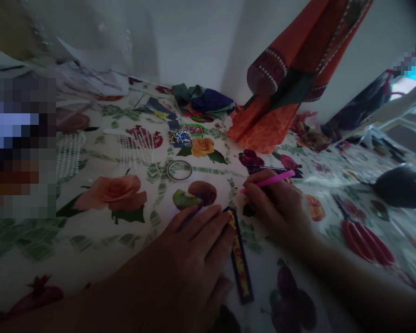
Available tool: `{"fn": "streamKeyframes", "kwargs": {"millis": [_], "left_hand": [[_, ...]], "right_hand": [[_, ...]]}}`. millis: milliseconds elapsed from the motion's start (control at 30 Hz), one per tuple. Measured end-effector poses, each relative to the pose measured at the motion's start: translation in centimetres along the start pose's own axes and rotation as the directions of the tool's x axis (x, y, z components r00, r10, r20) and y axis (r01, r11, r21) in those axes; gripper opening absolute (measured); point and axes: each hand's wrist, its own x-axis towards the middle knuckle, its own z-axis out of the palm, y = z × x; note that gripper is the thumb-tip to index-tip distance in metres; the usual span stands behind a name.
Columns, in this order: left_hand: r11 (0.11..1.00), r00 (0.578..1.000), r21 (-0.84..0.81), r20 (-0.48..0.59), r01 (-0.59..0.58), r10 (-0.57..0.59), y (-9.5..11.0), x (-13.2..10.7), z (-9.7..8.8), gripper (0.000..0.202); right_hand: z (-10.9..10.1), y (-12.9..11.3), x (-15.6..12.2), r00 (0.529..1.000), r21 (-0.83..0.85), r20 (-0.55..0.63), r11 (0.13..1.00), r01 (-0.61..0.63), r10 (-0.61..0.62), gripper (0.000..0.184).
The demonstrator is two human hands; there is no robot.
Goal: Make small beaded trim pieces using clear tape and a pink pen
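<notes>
My left hand [203,240] lies flat on the table with its fingers stretched forward. Its fingertips touch the upper end of a narrow dark strip with a yellow and red pattern [241,263]. A pink pen-like stick [275,178] is pinched in my right hand [277,203], its tip pointing left and down. Beside that tip, some tiny shiny pieces [235,190] lie on the cloth, too small to name. Behind the right hand rests another dark strip edged with beads [273,170], partly covered by the hand.
A flowered tablecloth [100,240] covers the table. Further back are a ring-shaped roll [179,170], a packet of shiny beads [180,137], a green-rimmed dish [194,129] and strings of pearls [137,148]. An orange garment [263,125] stands behind; red-handled scissors [365,240] lie right.
</notes>
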Motion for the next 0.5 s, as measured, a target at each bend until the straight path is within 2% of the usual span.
{"fn": "streamKeyframes", "kwargs": {"millis": [200, 333, 500], "left_hand": [[1.0, 1.0, -0.012, 0.006, 0.005, -0.005, -0.11, 0.01, -0.15, 0.045], [1.0, 1.0, -0.015, 0.027, 0.012, -0.012, 0.04, -0.02, -0.1, 0.047], [1.0, 1.0, -0.005, 0.005, 0.014, -0.014, 0.05, -0.13, 0.0, 0.045]], "right_hand": [[-0.07, -0.26, -0.34, 0.999, 0.021, -0.035, 0.999, -0.03, 0.031, 0.005], [-0.17, -0.33, -0.45, 0.999, 0.025, -0.012, 0.999, -0.035, 0.035, 0.005], [-0.09, -0.12, -0.25, 1.0, -0.003, -0.007, 1.0, -0.031, 0.031, 0.006]]}}
